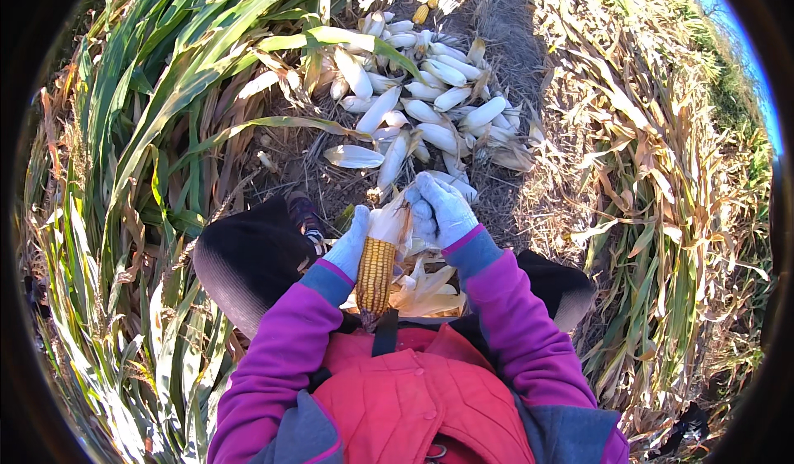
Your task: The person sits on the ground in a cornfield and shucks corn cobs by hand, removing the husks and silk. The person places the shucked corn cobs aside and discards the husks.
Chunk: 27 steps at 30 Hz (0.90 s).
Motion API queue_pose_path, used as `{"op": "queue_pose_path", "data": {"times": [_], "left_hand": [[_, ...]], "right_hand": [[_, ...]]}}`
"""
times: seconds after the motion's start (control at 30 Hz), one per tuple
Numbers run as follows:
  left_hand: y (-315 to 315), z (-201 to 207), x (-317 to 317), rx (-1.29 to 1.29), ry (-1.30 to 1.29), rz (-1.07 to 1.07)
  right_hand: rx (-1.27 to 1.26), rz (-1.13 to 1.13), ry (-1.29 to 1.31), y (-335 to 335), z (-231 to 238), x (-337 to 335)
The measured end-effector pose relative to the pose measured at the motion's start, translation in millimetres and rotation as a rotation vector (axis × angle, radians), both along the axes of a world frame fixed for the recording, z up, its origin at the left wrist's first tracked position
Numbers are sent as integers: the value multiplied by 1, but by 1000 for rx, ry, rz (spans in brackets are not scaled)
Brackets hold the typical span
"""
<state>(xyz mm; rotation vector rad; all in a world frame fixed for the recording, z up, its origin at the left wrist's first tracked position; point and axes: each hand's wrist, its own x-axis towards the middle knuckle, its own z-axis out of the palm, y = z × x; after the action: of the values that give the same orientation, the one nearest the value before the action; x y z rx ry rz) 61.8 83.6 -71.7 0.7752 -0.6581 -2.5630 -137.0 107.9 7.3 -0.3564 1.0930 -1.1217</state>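
The gloved left hand (349,245) cups the left side of a yellow corn cob (376,274), held upright near the person's chest. The gloved right hand (444,210) is closed on the pale husk (391,220) at the cob's far end. Beyond lies a pile of white cobs (426,100) on the ground, with green stalks (157,133) left and dry stalks (662,183) right.
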Motion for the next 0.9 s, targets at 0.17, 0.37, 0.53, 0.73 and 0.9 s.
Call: {"op": "queue_pose_path", "data": {"times": [0.17,0.37,0.53,0.73,0.9], "left_hand": [[5,25,0,67,-40,-108],[5,32,9,58,33,59],[2,28,7,-43,-102,89],[19,11,-12,-70,-90,-78],[23,18,-16,-93,-26,-85]], "right_hand": [[-76,-241,35,-28,-26,-66],[19,-107,491,-1,-105,-86],[-172,400,513,36,-103,-35],[-313,18,112,0,-26,21],[-166,-353,-448,-8,-33,14]]}}
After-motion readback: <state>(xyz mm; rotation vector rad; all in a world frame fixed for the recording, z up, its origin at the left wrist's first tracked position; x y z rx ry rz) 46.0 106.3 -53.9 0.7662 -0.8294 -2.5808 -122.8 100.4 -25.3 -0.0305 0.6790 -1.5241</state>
